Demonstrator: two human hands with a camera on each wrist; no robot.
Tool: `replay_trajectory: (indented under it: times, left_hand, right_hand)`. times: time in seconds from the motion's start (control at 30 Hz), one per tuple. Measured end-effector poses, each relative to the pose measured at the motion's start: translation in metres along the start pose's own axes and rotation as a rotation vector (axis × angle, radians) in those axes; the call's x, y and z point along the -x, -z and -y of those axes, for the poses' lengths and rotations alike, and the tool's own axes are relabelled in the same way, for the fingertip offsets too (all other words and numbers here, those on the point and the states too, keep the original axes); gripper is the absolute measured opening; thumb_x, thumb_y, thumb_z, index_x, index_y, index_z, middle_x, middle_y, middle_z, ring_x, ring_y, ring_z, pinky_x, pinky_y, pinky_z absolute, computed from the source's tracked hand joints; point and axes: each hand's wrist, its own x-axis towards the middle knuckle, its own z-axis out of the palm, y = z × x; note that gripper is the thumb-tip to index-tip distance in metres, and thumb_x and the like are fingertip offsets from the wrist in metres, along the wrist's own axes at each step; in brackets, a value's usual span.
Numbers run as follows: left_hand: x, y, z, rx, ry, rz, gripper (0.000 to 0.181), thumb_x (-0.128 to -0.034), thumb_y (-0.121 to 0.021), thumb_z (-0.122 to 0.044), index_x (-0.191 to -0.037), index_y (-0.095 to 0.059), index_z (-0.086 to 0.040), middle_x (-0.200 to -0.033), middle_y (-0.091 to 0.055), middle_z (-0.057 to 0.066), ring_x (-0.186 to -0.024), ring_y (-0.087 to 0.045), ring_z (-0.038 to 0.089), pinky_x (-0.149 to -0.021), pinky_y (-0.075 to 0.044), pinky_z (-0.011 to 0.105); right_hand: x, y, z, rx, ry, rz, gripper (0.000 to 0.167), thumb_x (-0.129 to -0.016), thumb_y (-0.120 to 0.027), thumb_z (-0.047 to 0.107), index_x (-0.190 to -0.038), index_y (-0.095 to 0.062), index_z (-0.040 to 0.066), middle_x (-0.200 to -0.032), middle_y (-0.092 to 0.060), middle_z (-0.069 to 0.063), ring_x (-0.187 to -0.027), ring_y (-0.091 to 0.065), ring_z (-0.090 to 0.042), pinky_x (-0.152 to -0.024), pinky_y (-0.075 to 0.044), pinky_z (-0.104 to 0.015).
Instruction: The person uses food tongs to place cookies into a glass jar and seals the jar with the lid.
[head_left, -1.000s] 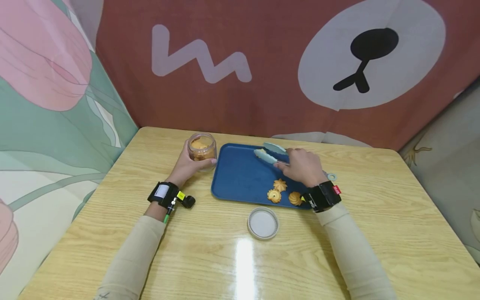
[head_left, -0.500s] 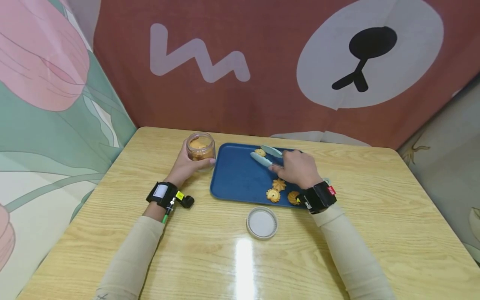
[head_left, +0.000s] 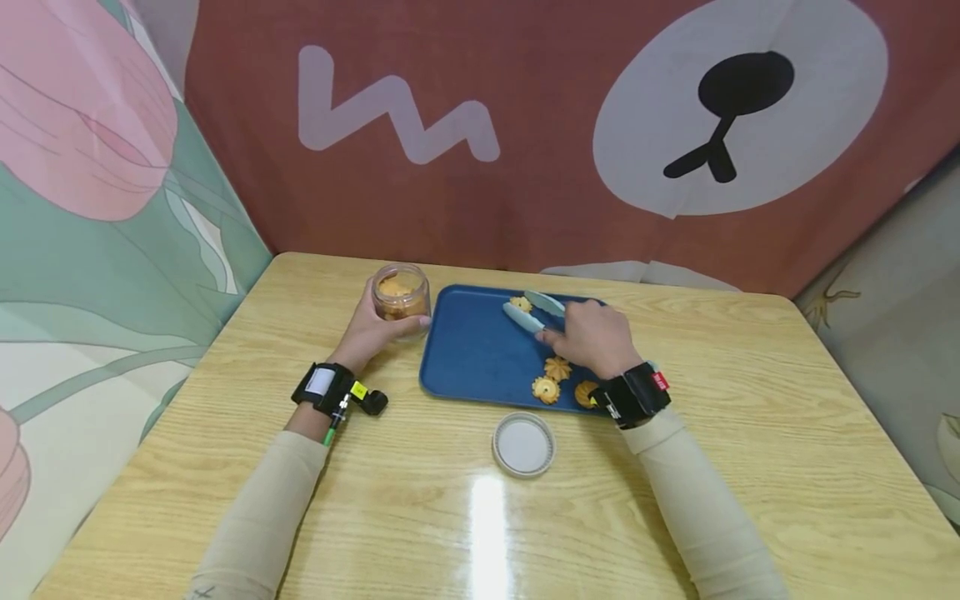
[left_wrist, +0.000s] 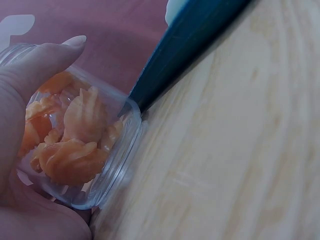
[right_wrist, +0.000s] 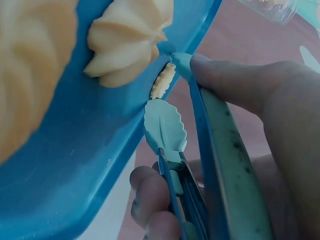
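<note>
My left hand [head_left: 366, 335] grips a clear jar [head_left: 417, 307] at the left of the blue tray [head_left: 468, 367]. Ribbed golden cookies [left_wrist: 75, 160] fill part of the jar, whose mouth has no lid on it. My right hand [head_left: 598, 337] holds pale green tongs [head_left: 522, 318] over the far part of the tray. The tongs' tips stand apart, one on either side of a swirled cookie [head_left: 520, 304] near the far rim; whether they touch it I cannot tell. Nearer me on the tray lie a star-shaped cookie [head_left: 557, 368], a round cookie [head_left: 546, 389] and another cookie [head_left: 585, 393], partly covered by the right wrist.
A round lid [head_left: 524, 445] lies on the wooden table [head_left: 405, 517], in front of the tray's near edge. Behind the table hangs a brown cloth [head_left: 540, 200] with a printed bear face. A patterned cloth [head_left: 112, 275] borders the left side.
The right hand and tongs have shifted slightly left and nearer me. The far cookie, mostly covered by the tongs before, now shows between their tips. The left hand and jar have stayed put.
</note>
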Motion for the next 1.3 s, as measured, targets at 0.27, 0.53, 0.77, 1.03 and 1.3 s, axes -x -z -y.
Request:
replay_trajectory:
  times: [0.27, 0.53, 0.77, 1.03, 1.3]
  left_hand:
    - [0.001, 0.002, 0.001, 0.006, 0.004, -0.005, 0.104, -0.0863, -0.088, -0.018, -0.164, -0.02, -0.03, -0.163, -0.037, 0.015, -0.15, -0.043, 0.03, -0.125, -0.036, 0.049]
    - [-0.003, 0.004, 0.01, 0.017, -0.021, -0.01, 0.105, -0.084, -0.09, -0.022, -0.163, -0.023, -0.033, -0.161, -0.04, 0.013, -0.147, -0.046, 0.028, -0.124, -0.037, 0.048]
    - [-0.003, -0.002, 0.009, 0.025, -0.025, 0.002, 0.106, -0.0846, -0.09, -0.022, -0.165, -0.021, -0.03, -0.161, -0.04, 0.012, -0.148, -0.044, 0.028, -0.124, -0.037, 0.048]
    - [-0.004, -0.003, 0.008, 0.023, -0.019, -0.01, 0.104, -0.0847, -0.09, -0.021, -0.164, -0.022, -0.032, -0.161, -0.039, 0.012, -0.148, -0.043, 0.028, -0.124, -0.036, 0.048]
    - [-0.004, -0.001, 0.006, 0.002, -0.022, -0.021, 0.103, -0.0843, -0.09, -0.024, -0.163, -0.024, -0.032, -0.162, -0.039, 0.012, -0.149, -0.042, 0.028, -0.125, -0.035, 0.049]
  right_hand:
    - [-0.004, -0.004, -0.001, 0.015, 0.069, -0.084, 0.044, -0.093, -0.077, 0.048, -0.102, -0.079, 0.005, -0.062, -0.061, -0.005, -0.06, -0.06, -0.023, -0.048, -0.046, -0.036]
    - [-0.003, -0.002, 0.002, 0.03, 0.09, -0.125, 0.052, -0.094, -0.076, 0.051, -0.119, -0.078, 0.006, -0.066, -0.068, -0.008, -0.061, -0.065, -0.025, -0.048, -0.05, -0.039]
    - [0.0, 0.006, 0.008, 0.01, 0.123, -0.174, 0.053, -0.093, -0.076, 0.051, -0.123, -0.076, 0.007, -0.068, -0.069, -0.009, -0.059, -0.064, -0.025, -0.046, -0.047, -0.037]
    - [-0.006, 0.02, 0.027, 0.009, 0.191, -0.251, 0.044, -0.093, -0.076, 0.052, -0.098, -0.074, 0.009, -0.056, -0.047, -0.001, -0.049, -0.05, -0.02, -0.044, -0.033, -0.031]
    - [-0.015, 0.036, 0.051, -0.016, 0.305, -0.386, 0.044, -0.09, -0.082, 0.048, -0.105, -0.075, 0.008, -0.068, -0.051, -0.004, -0.057, -0.051, -0.021, -0.048, -0.039, -0.034]
